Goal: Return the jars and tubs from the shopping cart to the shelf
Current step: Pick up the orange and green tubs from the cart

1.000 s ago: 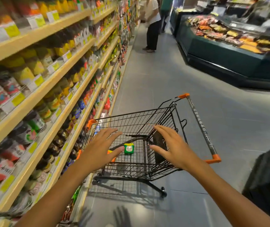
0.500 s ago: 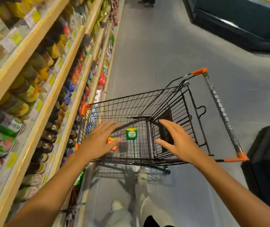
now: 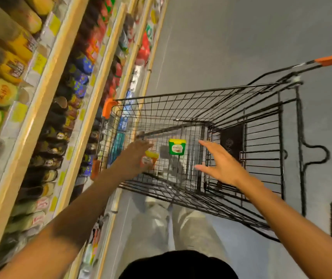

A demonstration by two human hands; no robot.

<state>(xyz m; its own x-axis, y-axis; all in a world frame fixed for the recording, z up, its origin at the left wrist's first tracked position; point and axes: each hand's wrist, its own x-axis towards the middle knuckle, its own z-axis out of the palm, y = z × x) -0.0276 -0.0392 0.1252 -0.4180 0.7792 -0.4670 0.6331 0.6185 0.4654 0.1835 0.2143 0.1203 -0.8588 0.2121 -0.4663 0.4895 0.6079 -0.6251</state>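
Inside the shopping cart (image 3: 231, 109), a green tub (image 3: 177, 147) and an orange tub (image 3: 149, 159) sit on the wire floor. Left hand (image 3: 134, 158), fingers extended, reaches beside the orange tub; contact unclear. Right hand (image 3: 220, 164) hovers spread, holding nothing. Stocked shelf (image 3: 46, 81) stands left.

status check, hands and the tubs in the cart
Left hand open, reaching at orange tub, no grip seen. Right hand open, holding nothing. Green tub upright on cart floor, untouched. Nothing blocking either tub.
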